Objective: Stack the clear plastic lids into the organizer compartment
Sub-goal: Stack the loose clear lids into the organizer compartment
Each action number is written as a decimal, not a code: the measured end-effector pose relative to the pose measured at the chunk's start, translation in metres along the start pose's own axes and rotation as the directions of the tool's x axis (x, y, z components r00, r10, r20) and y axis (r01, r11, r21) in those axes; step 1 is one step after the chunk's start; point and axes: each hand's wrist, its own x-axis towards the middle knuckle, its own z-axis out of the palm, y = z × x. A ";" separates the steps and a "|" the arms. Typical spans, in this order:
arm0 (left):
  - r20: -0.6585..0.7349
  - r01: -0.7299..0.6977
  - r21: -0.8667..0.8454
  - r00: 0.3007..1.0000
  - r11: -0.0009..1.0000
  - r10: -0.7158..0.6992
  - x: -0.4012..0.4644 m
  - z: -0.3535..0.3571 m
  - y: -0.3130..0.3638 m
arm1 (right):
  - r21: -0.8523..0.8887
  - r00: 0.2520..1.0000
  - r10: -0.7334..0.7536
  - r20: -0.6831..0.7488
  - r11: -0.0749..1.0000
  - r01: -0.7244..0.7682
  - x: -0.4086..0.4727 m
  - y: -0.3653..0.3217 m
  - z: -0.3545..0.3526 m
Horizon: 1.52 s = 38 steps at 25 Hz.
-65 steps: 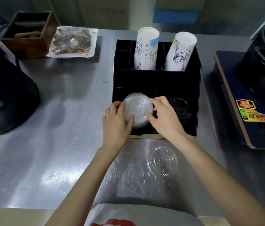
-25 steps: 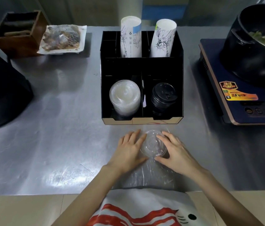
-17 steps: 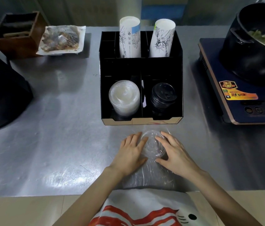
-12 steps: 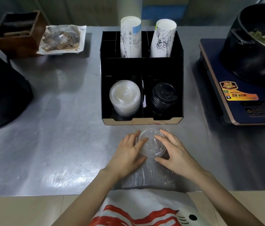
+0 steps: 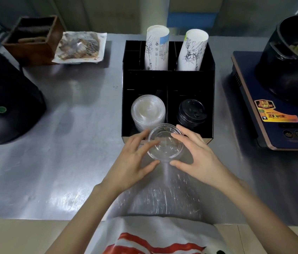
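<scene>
A scratched stainless steel bench fills the view, reflecting soft overhead light. Behind it runs a dull grey-green wall with a blue patch. A pale beige edge borders the bench's near side.

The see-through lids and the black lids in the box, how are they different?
The stack of clear plastic lids sits in the front left compartment of the black organizer; the stack of black plastic lids sits in the front right. The clear stack looks wider; the black one narrower. Both are round, stacked and leaning.
</scene>
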 end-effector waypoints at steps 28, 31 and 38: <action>-0.069 0.132 0.171 0.990 0.976 -0.122 0.067 -0.013 -0.039 | -0.061 0.995 0.093 0.033 0.994 -0.091 0.104 -0.012 0.001; -0.046 0.152 0.175 0.988 0.973 -0.146 0.070 -0.015 -0.037 | -0.070 0.996 0.090 0.023 0.994 -0.088 0.103 -0.013 0.000; -0.046 0.170 0.202 0.985 0.965 -0.164 0.069 -0.006 -0.037 | -0.016 0.991 0.125 -0.038 0.992 -0.126 0.098 -0.012 0.007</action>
